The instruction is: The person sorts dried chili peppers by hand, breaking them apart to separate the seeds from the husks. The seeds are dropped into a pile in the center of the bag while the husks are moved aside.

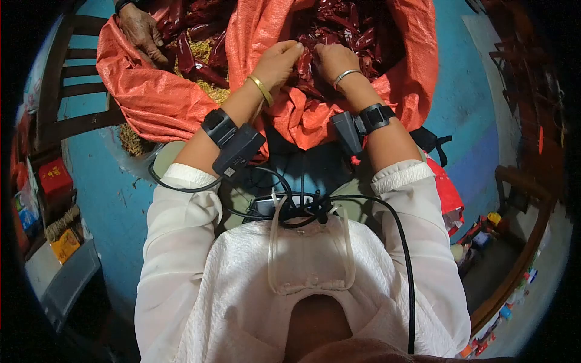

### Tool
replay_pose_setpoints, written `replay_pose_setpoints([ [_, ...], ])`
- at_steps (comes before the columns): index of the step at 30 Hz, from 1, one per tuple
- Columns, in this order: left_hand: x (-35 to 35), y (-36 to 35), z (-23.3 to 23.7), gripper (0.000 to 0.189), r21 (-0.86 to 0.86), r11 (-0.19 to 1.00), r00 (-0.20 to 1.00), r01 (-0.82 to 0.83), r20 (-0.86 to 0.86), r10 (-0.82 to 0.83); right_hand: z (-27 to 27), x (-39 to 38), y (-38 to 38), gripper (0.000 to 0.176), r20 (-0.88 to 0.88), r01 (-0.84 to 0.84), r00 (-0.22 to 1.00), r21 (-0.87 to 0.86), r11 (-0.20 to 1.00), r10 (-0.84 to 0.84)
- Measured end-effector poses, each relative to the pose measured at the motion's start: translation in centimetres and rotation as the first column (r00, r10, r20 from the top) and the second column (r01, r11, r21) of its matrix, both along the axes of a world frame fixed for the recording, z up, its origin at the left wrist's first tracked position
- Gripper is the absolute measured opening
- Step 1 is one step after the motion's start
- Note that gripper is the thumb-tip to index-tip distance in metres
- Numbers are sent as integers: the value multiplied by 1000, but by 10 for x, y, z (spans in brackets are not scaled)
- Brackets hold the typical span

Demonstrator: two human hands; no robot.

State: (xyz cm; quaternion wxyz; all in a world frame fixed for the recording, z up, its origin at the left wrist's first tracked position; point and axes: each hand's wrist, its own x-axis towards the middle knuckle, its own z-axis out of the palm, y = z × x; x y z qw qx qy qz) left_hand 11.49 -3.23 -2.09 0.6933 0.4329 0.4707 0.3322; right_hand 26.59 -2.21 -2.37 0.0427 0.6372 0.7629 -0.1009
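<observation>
Both of my hands are over an orange woven sack (417,66) full of dark red dried chili peppers (363,33). My left hand (278,62) is closed in a pinch at the upper end of a dried chili pepper (305,65). My right hand (336,62) is curled closed just right of that pepper, close to the left fingertips; what its fingers hold is hidden. Each wrist wears a bracelet, and a black device is strapped to each forearm.
Another person's hand (140,33) rests at a second orange sack (139,100) holding chilies and yellow seeds (212,91). A wooden chair (75,72) stands left on the blue floor (109,224). Black cables (402,242) cross my lap. A red bag (446,190) lies right.
</observation>
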Motion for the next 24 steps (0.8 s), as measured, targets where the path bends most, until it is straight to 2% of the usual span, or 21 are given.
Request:
replay_pose_setpoints([
  [2, -3, 5, -6, 43, -52, 998, 999, -41, 29, 43, -10, 9, 2, 23, -33, 24, 999, 57, 998, -23],
  [6, 0, 3, -4, 36, -36, 995, 995, -89, 45, 90, -4, 10, 0, 23, -63, 62, 996, 47, 997, -59],
  [9, -7, 10, -19, 28, -46, 999, 994, 1, 114, 4, -5, 8, 1, 26, -75, 115, 990, -9, 993, -116],
  [11, -12, 12, -20, 18, -61, 992, 964, 107, 250, -89, -9, 7, 1, 31, -66, 117, 991, -15, 993, -118],
  [15, -11, 11, -16, 13, -49, 993, 950, 104, 302, -85, -21, 10, 3, 38, -50, 87, 995, 22, 996, -85],
  [17, -10, 9, -14, 12, -67, 996, 953, 53, 301, -30, -15, 8, 2, 33, -205, 265, 945, 14, 964, -257],
  [18, -8, 7, -9, 12, -66, 997, 953, 50, 303, -27, -15, 9, 3, 33, -203, 262, 946, 16, 965, -254],
  [20, -2, 5, 1, 11, -116, 992, 979, -57, 187, 79, -21, 15, 5, 32, -445, 321, 850, 11, 947, -283],
  [21, -2, 5, 1, 11, -115, 992, 978, -57, 192, 78, -27, 17, 6, 32, -441, 321, 852, 14, 947, -282],
  [23, -2, 8, -3, 23, -126, 992, 993, -24, 112, 38, -39, 20, 5, 29, -754, 312, 556, -201, 929, -350],
  [24, -1, 9, -6, 23, -124, 992, 992, -20, 118, 35, -37, 16, 3, 29, -796, 316, 500, -197, 928, -340],
])
